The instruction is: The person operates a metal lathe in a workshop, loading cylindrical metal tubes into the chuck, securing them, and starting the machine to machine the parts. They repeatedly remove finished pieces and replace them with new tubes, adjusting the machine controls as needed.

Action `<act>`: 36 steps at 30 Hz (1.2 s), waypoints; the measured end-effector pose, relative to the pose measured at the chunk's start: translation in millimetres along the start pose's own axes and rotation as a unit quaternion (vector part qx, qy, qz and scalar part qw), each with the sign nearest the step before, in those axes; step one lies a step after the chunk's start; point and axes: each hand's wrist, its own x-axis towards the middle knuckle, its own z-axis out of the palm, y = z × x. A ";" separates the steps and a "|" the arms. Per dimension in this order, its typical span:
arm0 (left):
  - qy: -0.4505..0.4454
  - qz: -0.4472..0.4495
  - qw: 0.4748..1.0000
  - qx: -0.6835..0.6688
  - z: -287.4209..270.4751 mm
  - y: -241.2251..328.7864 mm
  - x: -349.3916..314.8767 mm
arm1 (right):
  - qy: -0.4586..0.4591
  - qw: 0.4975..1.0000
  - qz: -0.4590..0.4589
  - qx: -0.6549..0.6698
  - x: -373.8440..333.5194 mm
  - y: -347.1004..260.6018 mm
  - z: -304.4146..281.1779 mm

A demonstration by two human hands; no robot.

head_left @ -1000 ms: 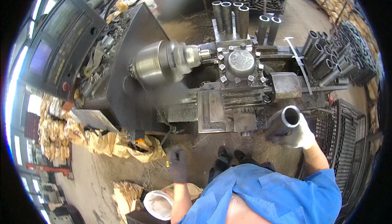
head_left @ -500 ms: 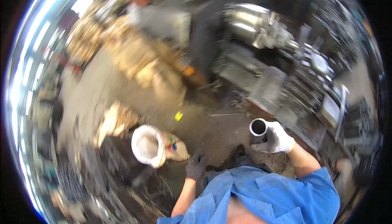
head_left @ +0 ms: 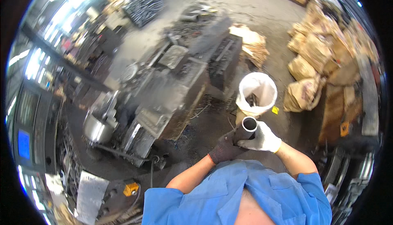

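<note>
"State of the hands?"

"In front of the blue shirt [head_left: 204, 184]: left hand [head_left: 226, 149], dark glove, and right hand [head_left: 264, 139], white glove, both closed around one metal tube [head_left: 244, 132], open end upward."

"Next item outward?"

"From here I see a white bucket [head_left: 270, 89] just beyond the tube. Tan sacks [head_left: 313, 53] are farther off, to the person's right."

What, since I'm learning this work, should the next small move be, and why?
I'd probably turn the metal tube slightly to look it over: the white-gloved right hand grips it, the dark-gloved left hand appears to be against its other side, and its open end faces up toward the camera, so a small turn seems easy from here.
</note>
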 end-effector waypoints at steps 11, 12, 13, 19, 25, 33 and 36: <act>0.207 -0.219 0.945 -0.130 -191.2 57.4 -74.5 | -0.154 0.700 -0.541 -0.441 258.7 -135.9 35.3; 0.245 -0.217 0.934 -0.145 -200.8 65.1 -76.8 | -0.134 0.676 -0.587 -0.424 282.9 -138.1 44.4; 0.283 -0.215 0.921 -0.160 -209.3 71.2 -77.5 | -0.114 0.667 -0.622 -0.394 307.9 -145.9 55.2; 0.372 -0.275 0.886 0.035 -256.7 103.2 -56.9 | -0.304 0.634 -0.670 -0.238 418.3 -171.9 68.7; 0.562 -0.155 0.786 0.205 -231.8 10.4 -58.3 | -0.459 0.687 -0.540 -0.158 458.5 -137.6 79.1; 0.791 -0.553 0.126 0.229 -107.8 -201.5 -319.0 | -0.425 0.695 -0.506 -0.283 467.6 -85.3 109.1; 0.863 -0.461 0.141 0.150 -127.8 -187.2 -325.0 | -0.415 0.687 -0.494 -0.334 463.2 -89.8 105.2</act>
